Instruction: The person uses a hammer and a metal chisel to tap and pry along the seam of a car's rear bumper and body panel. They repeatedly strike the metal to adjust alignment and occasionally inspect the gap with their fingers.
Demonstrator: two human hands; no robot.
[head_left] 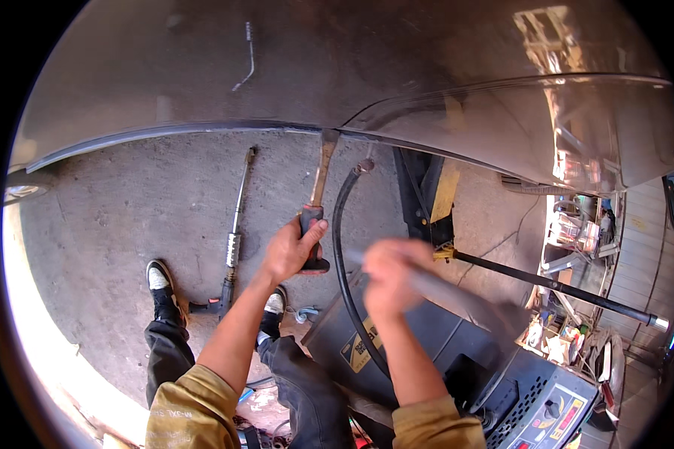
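Note:
My left hand [292, 251] is closed on the red-and-black handle of a flat-bladed tool [321, 173], whose blade tip meets the lower edge of a dark car body panel [180, 71]. My right hand [393, 273], blurred by motion, grips a long tool [464, 299], probably a hammer; its far end is too smeared to make out. It is lower and to the right of the left hand. A black cable [341, 254] with a metal end runs between the two hands, reaching up close to the panel’s edge.
A grey machine [545, 408] stands at my lower right. A black-and-yellow floor jack [427, 206] with a long handle [547, 283] is under the panel. A slide-bar tool [236, 224] lies on concrete near my shoes [159, 278]. Cluttered tools [569, 228] fill the right side.

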